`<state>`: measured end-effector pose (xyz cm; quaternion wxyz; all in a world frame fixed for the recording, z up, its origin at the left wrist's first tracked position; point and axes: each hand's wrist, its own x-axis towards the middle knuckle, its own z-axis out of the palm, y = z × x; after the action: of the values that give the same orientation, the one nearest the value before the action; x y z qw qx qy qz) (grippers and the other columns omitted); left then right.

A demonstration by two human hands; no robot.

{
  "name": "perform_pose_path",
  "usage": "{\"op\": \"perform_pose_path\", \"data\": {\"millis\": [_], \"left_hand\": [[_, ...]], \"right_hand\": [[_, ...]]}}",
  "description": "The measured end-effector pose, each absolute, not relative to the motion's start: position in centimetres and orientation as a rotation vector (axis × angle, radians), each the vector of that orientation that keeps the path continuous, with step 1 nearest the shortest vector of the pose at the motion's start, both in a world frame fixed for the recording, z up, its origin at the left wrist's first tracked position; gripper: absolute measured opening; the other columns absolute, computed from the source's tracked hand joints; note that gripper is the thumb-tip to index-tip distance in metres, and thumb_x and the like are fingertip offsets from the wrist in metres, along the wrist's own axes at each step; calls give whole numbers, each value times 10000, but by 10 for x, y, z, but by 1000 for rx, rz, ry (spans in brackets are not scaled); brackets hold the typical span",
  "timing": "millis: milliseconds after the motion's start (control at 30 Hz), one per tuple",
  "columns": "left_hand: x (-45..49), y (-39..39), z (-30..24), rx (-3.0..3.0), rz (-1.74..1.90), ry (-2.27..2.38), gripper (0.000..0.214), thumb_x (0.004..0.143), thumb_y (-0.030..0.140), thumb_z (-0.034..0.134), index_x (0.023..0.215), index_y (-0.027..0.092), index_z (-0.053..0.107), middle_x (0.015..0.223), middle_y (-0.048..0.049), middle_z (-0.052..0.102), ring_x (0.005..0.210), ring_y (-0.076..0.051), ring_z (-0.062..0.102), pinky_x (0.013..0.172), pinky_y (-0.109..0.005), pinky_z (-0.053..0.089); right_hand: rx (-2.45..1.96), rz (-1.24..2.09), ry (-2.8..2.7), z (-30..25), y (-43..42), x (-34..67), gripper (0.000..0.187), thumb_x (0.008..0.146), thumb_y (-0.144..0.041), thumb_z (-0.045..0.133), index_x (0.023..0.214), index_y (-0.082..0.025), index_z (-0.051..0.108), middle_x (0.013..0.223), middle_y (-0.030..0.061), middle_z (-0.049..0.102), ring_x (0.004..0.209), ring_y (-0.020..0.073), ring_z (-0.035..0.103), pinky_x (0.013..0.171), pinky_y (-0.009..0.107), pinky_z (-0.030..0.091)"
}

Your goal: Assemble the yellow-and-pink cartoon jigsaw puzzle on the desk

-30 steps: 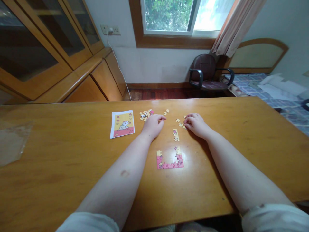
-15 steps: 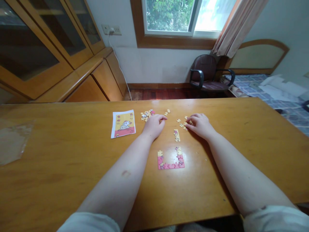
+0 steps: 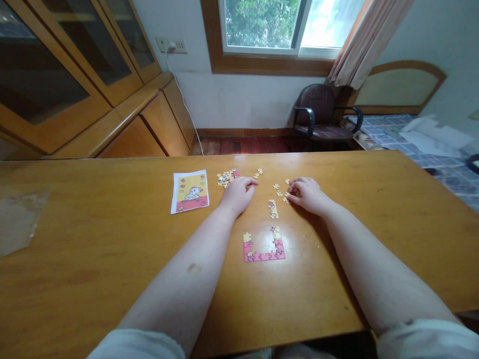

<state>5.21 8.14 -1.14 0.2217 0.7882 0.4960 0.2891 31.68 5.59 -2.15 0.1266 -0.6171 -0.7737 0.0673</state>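
- U-shaped puzzle section (image 3: pixel 264 257): pink base, yellow tips, flat, open toward 12 o'clock.
- Yellow joined strip (image 3: pixel 274 209): flat, apart, at the section's 12 o'clock.
- Loose yellow pieces (image 3: pixel 280 193): scattered, 1 o'clock.
- Mixed-colour pile (image 3: pixel 226 178): 11 o'clock.

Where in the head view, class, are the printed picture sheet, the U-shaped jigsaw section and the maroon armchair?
Printed picture sheet (image 3: pixel 190 193), head view: middle of its printed face.
U-shaped jigsaw section (image 3: pixel 264 257), head view: its pink bottom row.
Maroon armchair (image 3: pixel 317 102), head view: its backrest.

LH (image 3: pixel 238 195) palm-down; RH (image 3: pixel 307 194) curled
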Motion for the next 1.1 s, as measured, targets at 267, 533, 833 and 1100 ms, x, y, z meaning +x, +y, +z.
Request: {"op": "perform_pose_path", "data": {"millis": [267, 533, 833, 1100], "left_hand": [[52, 82, -12, 2174, 807, 1373, 247, 863, 161, 502, 946, 207, 730, 1011, -45, 727, 990, -222, 647, 945, -373, 494], [52, 82, -13, 2170, 818, 1369, 242, 859, 148, 510, 943, 198, 732, 1010, -47, 731, 1000, -222, 649, 933, -368, 492], [53, 82, -13, 2179, 807, 1377, 240, 865, 157, 509, 947, 204, 730, 1017, -44, 732, 1000, -217, 648, 935, -364, 489], [52, 82, -13, 2173, 800, 1387, 242, 863, 166, 506, 947, 212, 729, 1023, -41, 731, 1011, -218, 646, 945, -366, 489]], "right_hand": [[-1728, 281, -2235, -17, 52, 319, 152, 743, -358, 674, 789, -215, 646, 1046, 99, 676, 1042, 285, 562, 969, 452, 334], [-1552, 414, -2201, -7, 48, 313, 133, 737, -292, 665, 660, -211, 594, 849, 39, 711, 896, 226, 599, 966, 424, 311], [-1607, 290, -2213, -13, 49, 312, 142, 815, -353, 645, 819, -222, 699, 906, 63, 737, 899, 239, 623, 931, 419, 350], [-1695, 239, -2261, -19, 52, 308, 154, 824, -365, 680, 863, -229, 741, 972, 85, 727, 938, 249, 607, 919, 421, 369]]}}
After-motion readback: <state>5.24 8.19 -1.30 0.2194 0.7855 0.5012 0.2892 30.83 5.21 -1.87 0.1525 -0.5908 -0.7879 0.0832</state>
